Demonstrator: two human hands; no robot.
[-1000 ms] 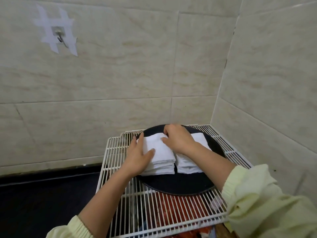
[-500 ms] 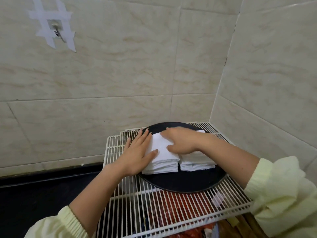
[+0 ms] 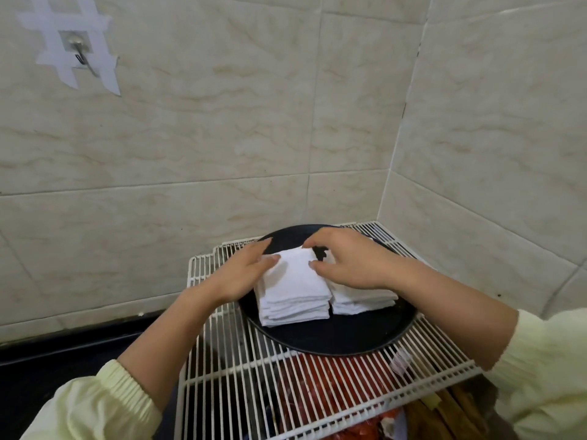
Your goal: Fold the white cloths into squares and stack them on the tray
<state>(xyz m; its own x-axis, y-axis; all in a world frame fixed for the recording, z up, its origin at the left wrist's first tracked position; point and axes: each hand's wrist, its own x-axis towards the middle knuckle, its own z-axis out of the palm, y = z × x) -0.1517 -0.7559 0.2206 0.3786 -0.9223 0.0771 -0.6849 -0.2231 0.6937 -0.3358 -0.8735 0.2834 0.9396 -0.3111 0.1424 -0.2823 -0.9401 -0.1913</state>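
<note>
Low in the centre of the frame, a black round tray [image 3: 333, 341] on a white wire rack [image 3: 241, 369] holds two piles of folded white cloths: the left stack [image 3: 292, 290] and the right stack [image 3: 362, 301] (side by side). The left hand [image 3: 244, 274] lies straight-fingered against the left stack's left side, gripping nothing. The right hand [image 3: 352, 262] arches over the right stack, bent fingertips [image 3: 313, 265] at the left stack's top cloth; whether they pinch it I cannot tell.

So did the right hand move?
Yes. The right hand lay flat on the right stack on the tray; now it arches upward, fingertips at the left stack.
</note>
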